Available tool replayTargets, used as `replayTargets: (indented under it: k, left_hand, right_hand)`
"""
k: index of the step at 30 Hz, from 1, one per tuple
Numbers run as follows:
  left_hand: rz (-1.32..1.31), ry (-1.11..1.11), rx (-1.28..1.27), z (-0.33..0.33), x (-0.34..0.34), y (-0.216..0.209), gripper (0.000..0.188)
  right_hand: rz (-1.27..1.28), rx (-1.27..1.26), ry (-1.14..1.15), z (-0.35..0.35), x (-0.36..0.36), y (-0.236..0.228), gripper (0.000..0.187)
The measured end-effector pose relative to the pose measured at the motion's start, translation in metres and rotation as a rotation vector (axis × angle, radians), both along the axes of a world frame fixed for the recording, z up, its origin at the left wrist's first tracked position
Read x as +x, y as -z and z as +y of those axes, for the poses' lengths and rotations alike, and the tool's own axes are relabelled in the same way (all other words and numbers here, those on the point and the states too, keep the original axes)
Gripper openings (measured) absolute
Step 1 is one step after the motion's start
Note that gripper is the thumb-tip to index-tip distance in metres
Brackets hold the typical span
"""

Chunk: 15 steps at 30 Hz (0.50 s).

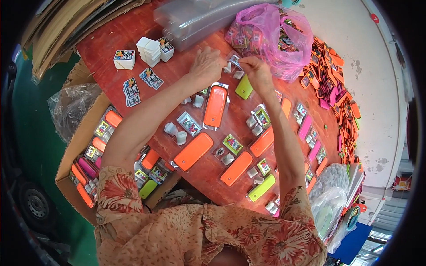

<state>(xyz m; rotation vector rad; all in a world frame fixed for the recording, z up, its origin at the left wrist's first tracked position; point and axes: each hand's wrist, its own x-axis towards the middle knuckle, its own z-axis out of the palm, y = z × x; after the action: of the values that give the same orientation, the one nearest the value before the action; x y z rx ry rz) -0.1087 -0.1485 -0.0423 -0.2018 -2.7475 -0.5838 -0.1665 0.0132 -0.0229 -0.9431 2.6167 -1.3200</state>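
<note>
At the far side of the table, both my hands meet over a clear plastic tray that holds a lime-green case [244,87] and small white pieces [238,74]. Between my fingertips sits a small printed packet [234,60]. My left hand [207,67] is closed at the packet's left, its fingertips bent; what they pinch is hidden. My right hand [258,74] pinches at the packet's right edge, and I cannot tell whether it grips the packet or the tray. Just nearer lies a tray with an orange case [216,105].
More filled trays with orange cases [193,151] cover the red table [104,37]. Card stacks [124,60] stand far left. A pink bag [290,53] of packets and a heap of coloured cases [328,84] lie right. A carton [66,166] of trays stands left.
</note>
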Motion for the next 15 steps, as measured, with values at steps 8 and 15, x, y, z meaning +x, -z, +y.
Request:
replayTargets:
  k: [8, 15]
  left_hand:
    - [-0.012, 0.062, -0.169, 0.011, -0.004, -0.006, 0.023]
    - [-0.062, 0.068, -0.136, 0.011, -0.008, -0.005, 0.022]
  right_hand:
    - [0.24, 0.322, 0.062, 0.015, -0.004, 0.01, 0.013]
    - [0.091, 0.295, 0.039, 0.0, -0.006, 0.006, 0.015]
